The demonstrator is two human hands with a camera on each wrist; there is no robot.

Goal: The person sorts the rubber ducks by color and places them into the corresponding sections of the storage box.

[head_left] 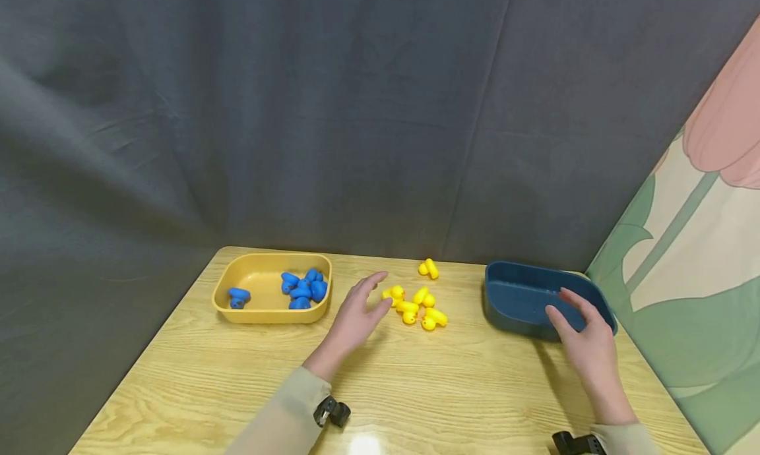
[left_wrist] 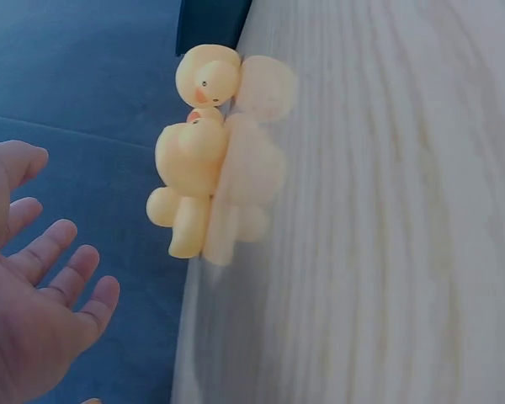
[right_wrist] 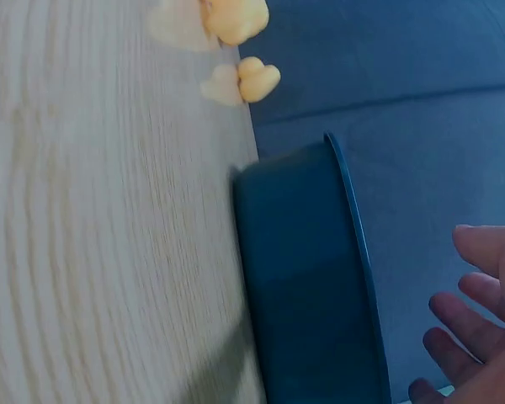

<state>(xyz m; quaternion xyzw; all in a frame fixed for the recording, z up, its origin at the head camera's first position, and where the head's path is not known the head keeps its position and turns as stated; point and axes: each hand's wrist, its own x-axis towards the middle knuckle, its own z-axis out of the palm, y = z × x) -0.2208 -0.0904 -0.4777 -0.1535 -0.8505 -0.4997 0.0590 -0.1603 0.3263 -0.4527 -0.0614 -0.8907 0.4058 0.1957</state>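
Observation:
My left hand (head_left: pixel 355 313) hovers beside a loose group of yellow toy ducks (head_left: pixel 408 307), its fingers spread and holding nothing. In the left wrist view those ducks (left_wrist: pixel 194 156) stand on the table edge-on, apart from the relaxed fingers (left_wrist: pixel 93 307). Over the near right part of a dark blue tray (head_left: pixel 513 316) is my right hand (head_left: pixel 588 339), fingers apart, with nothing in its grasp. The right wrist view has the blue tray's outer wall (right_wrist: pixel 307 269) with the right hand's fingers (right_wrist: pixel 463 328) above its rim.
A yellow tray (head_left: pixel 261 315) at the left holds several blue toy ducks (head_left: pixel 303 290). One yellow duck (head_left: pixel 429 269) lies farther back, near the grey curtain (head_left: pixel 368 125). A wall with a flower pattern (head_left: pixel 700 257) borders the wooden table (head_left: pixel 451 389) on the right.

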